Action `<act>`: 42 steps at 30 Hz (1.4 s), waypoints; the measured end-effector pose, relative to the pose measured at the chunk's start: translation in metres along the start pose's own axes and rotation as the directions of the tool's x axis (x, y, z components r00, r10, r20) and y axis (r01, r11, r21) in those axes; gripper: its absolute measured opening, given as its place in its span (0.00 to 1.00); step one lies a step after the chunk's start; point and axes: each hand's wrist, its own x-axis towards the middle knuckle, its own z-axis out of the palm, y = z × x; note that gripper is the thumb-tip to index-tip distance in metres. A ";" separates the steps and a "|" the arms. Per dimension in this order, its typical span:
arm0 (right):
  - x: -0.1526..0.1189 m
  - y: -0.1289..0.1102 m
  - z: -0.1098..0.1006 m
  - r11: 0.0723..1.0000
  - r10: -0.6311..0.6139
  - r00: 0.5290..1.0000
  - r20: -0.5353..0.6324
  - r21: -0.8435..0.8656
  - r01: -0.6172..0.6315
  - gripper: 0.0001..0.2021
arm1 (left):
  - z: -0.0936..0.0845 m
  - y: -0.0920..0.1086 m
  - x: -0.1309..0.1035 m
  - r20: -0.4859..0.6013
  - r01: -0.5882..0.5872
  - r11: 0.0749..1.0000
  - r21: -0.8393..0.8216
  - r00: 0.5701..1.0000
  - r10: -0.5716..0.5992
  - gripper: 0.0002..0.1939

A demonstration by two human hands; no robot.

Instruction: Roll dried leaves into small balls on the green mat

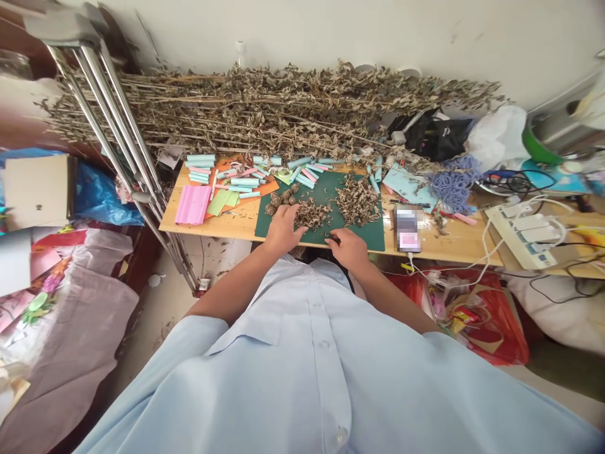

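A dark green mat [326, 183] lies on the wooden table, with dried leaves on it. My left hand [283, 230] rests at the mat's front edge, fingers spread, between brown round clumps [280, 199] and a small leaf pile [314, 214]. At the right of that pile, my right hand [348, 248] has its thumb and fingers bent close together; whether something small is between them cannot be made out. A larger heap of crumbled dried leaves [358, 199] sits just beyond my right hand.
Long dried stalks [265, 107] span the table's back. Rolled papers [246, 181] and a pink sheet [193, 204] lie left. On the right are a phone [407, 230], purple cord [456, 183] and a power strip [522, 233]. Metal crutches [127, 139] lean at the left edge.
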 end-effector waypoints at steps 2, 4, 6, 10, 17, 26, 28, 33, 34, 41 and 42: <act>0.007 -0.003 0.002 0.998 -0.021 0.999 0.031 -0.054 0.023 0.09 | 0.006 0.000 -0.006 0.041 0.018 0.999 0.043 0.999 -0.020 0.39; 0.017 -0.008 0.006 0.996 -0.042 0.998 0.048 -0.077 0.045 0.10 | 0.013 -0.002 -0.007 0.075 0.009 0.998 0.055 0.997 -0.013 0.40; 0.027 -0.011 0.010 0.996 -0.050 0.997 0.057 -0.073 0.054 0.11 | 0.018 -0.003 -0.006 0.094 0.007 0.998 0.060 0.995 -0.012 0.39; 0.041 -0.014 0.015 0.998 -0.066 0.998 0.020 0.019 0.066 0.12 | 0.020 -0.004 -0.006 0.054 0.031 0.998 0.055 0.998 -0.034 0.37; 0.046 -0.008 0.018 0.954 -0.008 0.973 -0.230 0.289 0.076 0.19 | 0.019 -0.002 -0.019 -0.080 0.023 1.000 -0.013 0.997 -0.024 0.39; 0.083 -0.016 0.047 0.938 0.031 0.997 -0.077 0.346 -0.003 0.27 | 0.041 -0.004 -0.001 -0.022 0.046 0.997 -0.063 0.999 -0.048 0.45; 0.085 -0.017 0.048 0.926 0.006 0.999 -0.053 0.377 0.015 0.26 | 0.042 -0.005 0.001 -0.030 0.046 0.997 -0.059 0.998 -0.048 0.45; 0.101 -0.007 0.045 0.931 0.000 0.998 -0.065 0.365 0.024 0.27 | 0.039 -0.009 0.004 -0.036 0.074 0.997 -0.038 0.997 -0.075 0.46; 0.108 -0.004 0.045 0.942 0.010 0.998 -0.060 0.336 0.010 0.27 | 0.039 -0.009 0.005 -0.032 0.074 0.997 -0.031 0.997 -0.075 0.46; 0.141 -0.011 0.048 0.988 -0.037 0.993 0.109 0.153 0.020 0.27 | 0.041 -0.011 0.005 -0.017 0.038 0.999 0.014 0.999 -0.037 0.45; 0.140 -0.015 0.047 0.989 -0.058 0.991 0.124 0.142 0.040 0.26 | 0.041 -0.011 0.004 -0.021 0.037 0.999 0.016 0.999 -0.037 0.45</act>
